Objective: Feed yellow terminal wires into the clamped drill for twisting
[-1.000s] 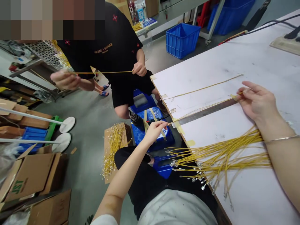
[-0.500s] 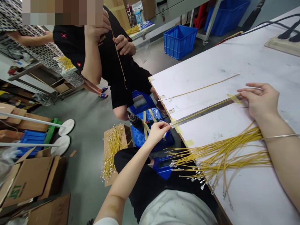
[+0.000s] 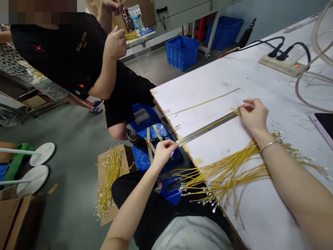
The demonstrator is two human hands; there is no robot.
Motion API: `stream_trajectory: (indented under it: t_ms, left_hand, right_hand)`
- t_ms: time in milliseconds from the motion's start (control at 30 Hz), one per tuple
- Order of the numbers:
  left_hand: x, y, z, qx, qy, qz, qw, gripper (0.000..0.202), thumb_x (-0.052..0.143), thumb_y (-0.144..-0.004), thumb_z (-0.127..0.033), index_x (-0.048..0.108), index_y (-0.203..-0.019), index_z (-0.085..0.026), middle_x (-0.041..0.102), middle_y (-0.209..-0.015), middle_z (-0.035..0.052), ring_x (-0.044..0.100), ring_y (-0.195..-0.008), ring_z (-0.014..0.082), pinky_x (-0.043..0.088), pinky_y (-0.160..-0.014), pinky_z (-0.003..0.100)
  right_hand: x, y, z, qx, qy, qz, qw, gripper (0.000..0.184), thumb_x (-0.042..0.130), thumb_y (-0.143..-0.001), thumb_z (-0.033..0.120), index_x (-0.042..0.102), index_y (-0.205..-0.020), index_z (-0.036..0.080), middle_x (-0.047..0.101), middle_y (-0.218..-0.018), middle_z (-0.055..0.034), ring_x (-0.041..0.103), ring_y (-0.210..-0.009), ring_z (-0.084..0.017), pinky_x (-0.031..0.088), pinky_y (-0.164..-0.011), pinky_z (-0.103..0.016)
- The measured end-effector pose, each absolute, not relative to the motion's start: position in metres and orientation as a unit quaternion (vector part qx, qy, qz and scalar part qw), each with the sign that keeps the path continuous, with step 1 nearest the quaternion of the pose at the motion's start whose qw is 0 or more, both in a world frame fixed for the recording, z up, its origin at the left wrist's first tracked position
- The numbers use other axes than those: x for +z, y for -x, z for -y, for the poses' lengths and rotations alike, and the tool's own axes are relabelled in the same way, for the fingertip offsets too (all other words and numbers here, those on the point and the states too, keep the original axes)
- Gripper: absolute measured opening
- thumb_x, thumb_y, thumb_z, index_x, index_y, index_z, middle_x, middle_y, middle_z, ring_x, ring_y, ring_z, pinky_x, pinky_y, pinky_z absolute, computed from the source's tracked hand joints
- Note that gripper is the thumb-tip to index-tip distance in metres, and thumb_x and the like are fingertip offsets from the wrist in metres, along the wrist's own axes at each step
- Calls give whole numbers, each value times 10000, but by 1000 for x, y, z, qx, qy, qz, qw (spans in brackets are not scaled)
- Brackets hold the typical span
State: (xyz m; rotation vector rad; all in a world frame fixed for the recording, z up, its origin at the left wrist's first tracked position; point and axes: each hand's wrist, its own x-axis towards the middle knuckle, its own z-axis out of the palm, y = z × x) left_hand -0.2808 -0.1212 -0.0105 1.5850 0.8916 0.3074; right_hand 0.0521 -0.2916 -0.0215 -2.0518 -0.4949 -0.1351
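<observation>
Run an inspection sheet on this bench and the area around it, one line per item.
Surface: white table, scuffed, yellow tape on its edge.
Work items: steel ruler with yellow wire along it; wire bundle with metal terminals; single wire; more wires in cardboard on floor.
Clutter: tablet at table edge; clear tubing.
Hands: left pinches wire at ruler's near end; right holds its taped far end.
Cables: black cords into power strip.
Surroundings: co-worker in black; blue crate; drill on blue case.
</observation>
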Motion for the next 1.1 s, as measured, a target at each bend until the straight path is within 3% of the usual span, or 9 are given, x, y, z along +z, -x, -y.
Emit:
stream_trajectory:
  t_ms: [333,1100]
  left_hand:
    - [-13,279,121,142,-669,-387,618,321,717,-646,-464,657,-604,-152,483,-526,-12,371,-535,101,273,-515,243]
    - [-9,275,122,124,-667,-404,614,430,752,-620,-552,603,-556,-154,465,-506,-31,325,-508,84,244,-528,256]
  right_hand:
    - [-21,-50,292,-94,863,235,436,336,556,-736,87,602,-1061,160,716,-851,-29,674,-764,-159,577,-850,-364]
    - [-28,-56,295,-102,860,245,436,316,539,-709,129,609,-1014,170,702,-834,-42,675,-750,-171,571,-815,-345]
